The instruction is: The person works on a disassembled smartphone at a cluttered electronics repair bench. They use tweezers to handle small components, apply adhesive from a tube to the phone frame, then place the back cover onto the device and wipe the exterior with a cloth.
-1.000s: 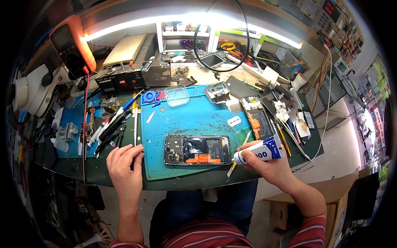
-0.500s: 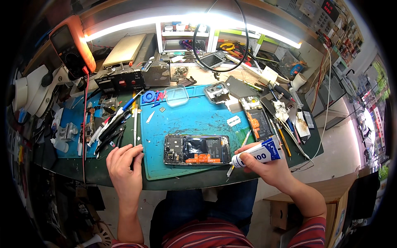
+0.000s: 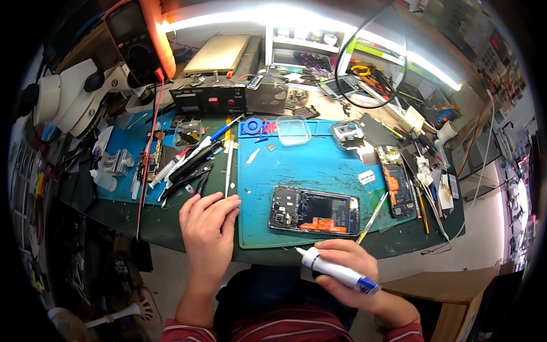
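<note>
My left hand [image 3: 208, 233] rests loosely at the left edge of the blue mat [image 3: 256, 171], fingers bent and apart, fingertips beside a thin metal tool [image 3: 228, 176]. My right hand [image 3: 347, 262] grips a white-and-blue tube [image 3: 333, 269] below the mat's front edge, its narrow nozzle pointing left and upward. Above that hand lies an opened phone [image 3: 312, 208] with black inner parts and an orange flex piece. A second disassembled phone [image 3: 397, 188] lies to its right, with a thin light-coloured tool [image 3: 373, 216] between them.
An orange multimeter [image 3: 137, 40], a microscope [image 3: 71, 100] and a black boxy unit [image 3: 208, 100] stand at the back left. A clear plastic box [image 3: 293, 131] sits on the mat. Pens and tools [image 3: 188, 171] crowd both sides. A cable loop [image 3: 370, 105] hangs above.
My right hand has moved down toward me and turned the tube, which is now clear of the phone. The view has swung left, shifting the bench rightward in the picture.
</note>
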Demonstrator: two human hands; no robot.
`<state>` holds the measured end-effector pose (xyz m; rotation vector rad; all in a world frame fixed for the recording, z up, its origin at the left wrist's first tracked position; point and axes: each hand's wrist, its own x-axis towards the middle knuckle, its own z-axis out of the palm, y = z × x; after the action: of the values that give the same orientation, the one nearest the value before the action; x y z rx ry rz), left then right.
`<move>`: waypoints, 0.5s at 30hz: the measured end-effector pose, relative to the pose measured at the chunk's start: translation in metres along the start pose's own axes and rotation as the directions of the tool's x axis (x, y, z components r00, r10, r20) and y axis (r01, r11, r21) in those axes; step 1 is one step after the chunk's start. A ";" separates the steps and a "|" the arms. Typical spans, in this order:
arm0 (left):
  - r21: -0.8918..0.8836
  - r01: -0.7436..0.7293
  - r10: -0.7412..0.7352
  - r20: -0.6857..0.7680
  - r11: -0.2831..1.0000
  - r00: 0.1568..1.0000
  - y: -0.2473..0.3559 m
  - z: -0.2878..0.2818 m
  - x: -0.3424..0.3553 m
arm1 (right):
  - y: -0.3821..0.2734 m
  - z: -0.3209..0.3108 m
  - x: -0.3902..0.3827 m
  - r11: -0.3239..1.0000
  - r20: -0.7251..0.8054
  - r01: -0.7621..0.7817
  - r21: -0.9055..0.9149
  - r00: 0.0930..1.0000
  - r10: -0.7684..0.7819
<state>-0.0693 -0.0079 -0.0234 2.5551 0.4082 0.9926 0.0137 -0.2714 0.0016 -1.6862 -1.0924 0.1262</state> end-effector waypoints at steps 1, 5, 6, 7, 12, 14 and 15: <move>-0.010 0.005 -0.005 0.005 1.000 1.000 0.000 -0.001 0.000 | 0.000 0.011 0.003 1.000 -0.018 0.018 -0.023 1.000 -0.019; -0.016 0.003 -0.002 0.033 1.000 0.999 -0.001 -0.004 -0.001 | 0.002 0.034 0.017 0.993 -0.065 0.058 -0.105 0.996 -0.065; -0.016 0.002 -0.002 0.040 1.000 0.999 -0.002 -0.004 -0.001 | 0.003 0.037 0.020 0.990 -0.074 0.064 -0.124 0.995 -0.073; -0.021 0.002 -0.001 0.045 1.000 0.999 -0.002 -0.004 -0.001 | 0.003 0.037 0.023 0.989 -0.060 0.056 -0.136 0.996 -0.064; -0.028 -0.008 0.010 0.081 1.000 0.997 -0.005 -0.005 -0.003 | 0.004 0.040 0.028 0.984 -0.036 0.017 -0.176 0.999 -0.024; -0.032 -0.016 0.019 0.088 0.999 0.996 -0.006 -0.006 -0.003 | 0.004 0.040 0.030 0.983 -0.026 0.007 -0.183 1.000 -0.012; -0.034 -0.020 0.023 0.092 0.999 0.995 -0.007 -0.006 -0.003 | 0.004 0.040 0.030 0.983 -0.021 0.004 -0.185 1.000 -0.008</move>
<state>-0.0761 -0.0016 -0.0241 2.5692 0.3363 0.8772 0.0113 -0.2218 -0.0061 -1.8452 -1.1207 0.0022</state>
